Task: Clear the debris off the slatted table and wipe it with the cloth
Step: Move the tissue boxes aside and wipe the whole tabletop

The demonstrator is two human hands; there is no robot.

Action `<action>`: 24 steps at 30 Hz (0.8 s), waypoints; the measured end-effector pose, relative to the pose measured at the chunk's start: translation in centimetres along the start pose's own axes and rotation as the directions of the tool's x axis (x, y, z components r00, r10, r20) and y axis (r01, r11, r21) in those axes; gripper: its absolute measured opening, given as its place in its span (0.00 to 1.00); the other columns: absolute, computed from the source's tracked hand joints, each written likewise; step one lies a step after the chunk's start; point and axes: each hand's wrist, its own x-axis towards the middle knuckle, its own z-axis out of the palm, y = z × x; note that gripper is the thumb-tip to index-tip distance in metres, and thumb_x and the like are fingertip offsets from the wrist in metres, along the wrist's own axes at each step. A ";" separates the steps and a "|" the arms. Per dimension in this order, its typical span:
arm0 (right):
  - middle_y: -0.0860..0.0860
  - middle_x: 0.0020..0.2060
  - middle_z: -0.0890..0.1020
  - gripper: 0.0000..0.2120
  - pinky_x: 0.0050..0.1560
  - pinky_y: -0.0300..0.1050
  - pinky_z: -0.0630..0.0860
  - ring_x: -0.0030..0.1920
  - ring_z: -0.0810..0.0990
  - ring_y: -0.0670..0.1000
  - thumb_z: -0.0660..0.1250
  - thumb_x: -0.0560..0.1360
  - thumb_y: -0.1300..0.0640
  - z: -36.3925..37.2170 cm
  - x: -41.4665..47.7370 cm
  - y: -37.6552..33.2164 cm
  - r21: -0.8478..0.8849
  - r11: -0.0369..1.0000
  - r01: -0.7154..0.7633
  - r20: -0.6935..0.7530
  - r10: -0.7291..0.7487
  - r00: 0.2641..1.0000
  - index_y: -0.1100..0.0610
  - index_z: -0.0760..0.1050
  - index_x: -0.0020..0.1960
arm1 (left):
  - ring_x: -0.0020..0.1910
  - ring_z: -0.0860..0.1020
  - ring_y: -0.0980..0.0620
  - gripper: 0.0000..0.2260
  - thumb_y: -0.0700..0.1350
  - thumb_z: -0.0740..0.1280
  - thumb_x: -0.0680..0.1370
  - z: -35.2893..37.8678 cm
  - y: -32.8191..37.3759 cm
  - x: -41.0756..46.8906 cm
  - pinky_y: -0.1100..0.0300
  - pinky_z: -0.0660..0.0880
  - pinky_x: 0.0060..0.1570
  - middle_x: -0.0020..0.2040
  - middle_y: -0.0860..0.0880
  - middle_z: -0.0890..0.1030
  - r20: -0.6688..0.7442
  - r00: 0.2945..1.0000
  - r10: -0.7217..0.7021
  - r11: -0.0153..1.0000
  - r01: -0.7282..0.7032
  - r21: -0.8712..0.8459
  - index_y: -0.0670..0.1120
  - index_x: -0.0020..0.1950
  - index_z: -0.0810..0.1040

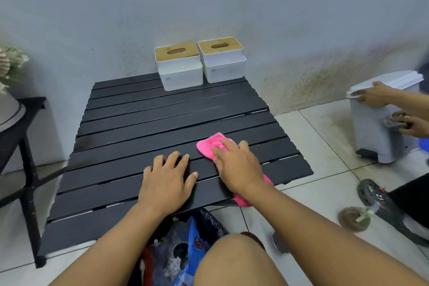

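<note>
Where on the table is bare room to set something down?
Crowded: the table's far edge, with two boxes, and the near right, where the left hand lies flat beside the right hand pressing the cloth. Free: the middle slats between boxes and hands, and the left side down to the near corner.

Two white wooden-lidded plastic tissue boxes [180, 72] [224, 65] stood side by side at the far edge of the black slatted table [139, 118]; a pink fluffy cloth [209, 145] lay by its near-right corner.
</note>
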 end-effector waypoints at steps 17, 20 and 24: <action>0.42 0.68 0.69 0.16 0.44 0.48 0.74 0.52 0.66 0.54 0.53 0.81 0.47 0.1 2.6 2.3 0.005 0.993 -0.116 -0.049 0.116 0.992 0.46 0.72 0.65 | 0.74 0.60 0.47 0.29 0.65 0.49 0.80 -1.6 -2.9 4.0 0.38 0.59 0.70 0.76 0.53 0.63 -0.001 0.993 -0.118 0.986 0.117 -0.116 0.55 0.78 0.54; 0.43 0.67 0.71 0.15 0.44 0.48 0.73 0.51 0.68 0.55 0.54 0.82 0.48 0.8 4.3 0.2 0.001 1.000 -0.011 -0.093 0.011 0.996 0.47 0.74 0.63 | 0.79 0.48 0.45 0.30 0.66 0.47 0.80 -1.2 -4.4 6.0 0.36 0.51 0.73 0.81 0.53 0.48 0.070 0.989 -0.130 0.985 0.137 -0.108 0.58 0.80 0.47; 0.48 0.64 0.72 0.14 0.43 0.49 0.72 0.52 0.68 0.57 0.54 0.82 0.49 1.8 9.1 -1.3 -0.066 0.997 0.048 -0.084 -0.053 0.995 0.49 0.74 0.62 | 0.79 0.42 0.45 0.29 0.67 0.44 0.79 0.1 -4.6 6.6 0.35 0.47 0.73 0.81 0.55 0.43 0.134 0.984 -0.115 0.985 0.131 -0.112 0.60 0.79 0.45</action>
